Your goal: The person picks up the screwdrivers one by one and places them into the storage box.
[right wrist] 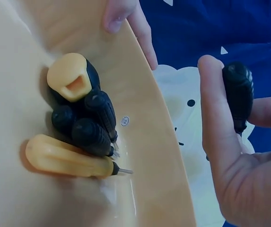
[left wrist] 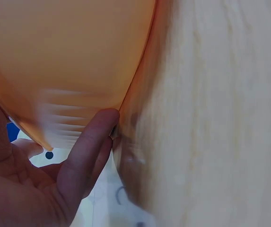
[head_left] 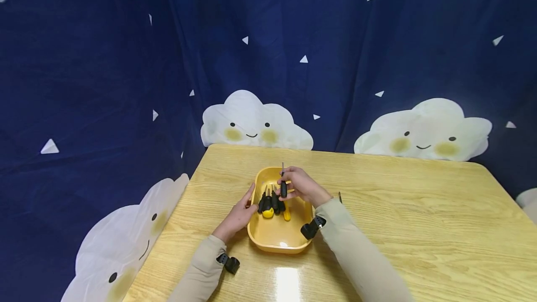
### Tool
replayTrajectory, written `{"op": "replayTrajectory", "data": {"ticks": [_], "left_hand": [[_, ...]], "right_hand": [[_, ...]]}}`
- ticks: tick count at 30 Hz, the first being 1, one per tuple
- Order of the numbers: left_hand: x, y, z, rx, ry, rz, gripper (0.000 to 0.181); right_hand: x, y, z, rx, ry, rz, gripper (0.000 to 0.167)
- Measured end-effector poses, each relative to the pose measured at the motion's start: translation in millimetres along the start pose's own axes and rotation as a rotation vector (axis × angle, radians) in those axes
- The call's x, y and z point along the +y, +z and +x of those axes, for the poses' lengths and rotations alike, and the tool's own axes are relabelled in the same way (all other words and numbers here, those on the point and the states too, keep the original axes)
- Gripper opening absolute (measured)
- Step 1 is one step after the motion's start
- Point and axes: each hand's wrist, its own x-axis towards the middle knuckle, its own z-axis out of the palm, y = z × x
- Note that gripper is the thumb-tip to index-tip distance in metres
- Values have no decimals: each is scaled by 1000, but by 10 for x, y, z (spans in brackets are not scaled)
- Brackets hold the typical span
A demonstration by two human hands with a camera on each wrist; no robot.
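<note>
A yellow plastic basin [head_left: 278, 237] stands on the table with several screwdrivers lying in it. My left hand [head_left: 238, 219] grips the basin's left wall, thumb inside and fingers against the outside, as the left wrist view also shows of the outer wall [left wrist: 69, 52]. Above the basin, my right hand [head_left: 301, 183] holds a small black-handled screwdriver [right wrist: 238, 90], its shaft pointing away from me. Beneath it lie black-handled screwdrivers [right wrist: 91, 136], a yellow-handled screwdriver [right wrist: 69, 158] and a stubby one with a yellow-capped black handle [right wrist: 70, 75].
The light wooden table [head_left: 419, 218] reaches far to the right. A thin dark tip [head_left: 340, 197] shows past my right sleeve; the rest is hidden. Behind the table hangs a dark blue curtain [head_left: 272, 27] with white clouds and triangles.
</note>
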Motion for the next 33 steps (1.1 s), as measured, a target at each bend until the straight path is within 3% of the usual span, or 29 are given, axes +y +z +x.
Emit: {"op": "replayTrajectory", "data": {"ticks": [20,22,26,28,33], "left_hand": [[16,-4,0,-14,12,-2,68],[70,-5,-39,-14,20,-7,68],[59,6,-31,-4,13,9,68],[-13,15,14,-1,12,15,68],[-1,6,6,8,9,18,68]], "right_hand": [[235,28,184,20,89,95,41],[263,28,202,17,93,89,41],[308,40,222,9,96,68,38],[317,51,221,8,97,57,35],[307,75,202,5,98,-16,32]]}}
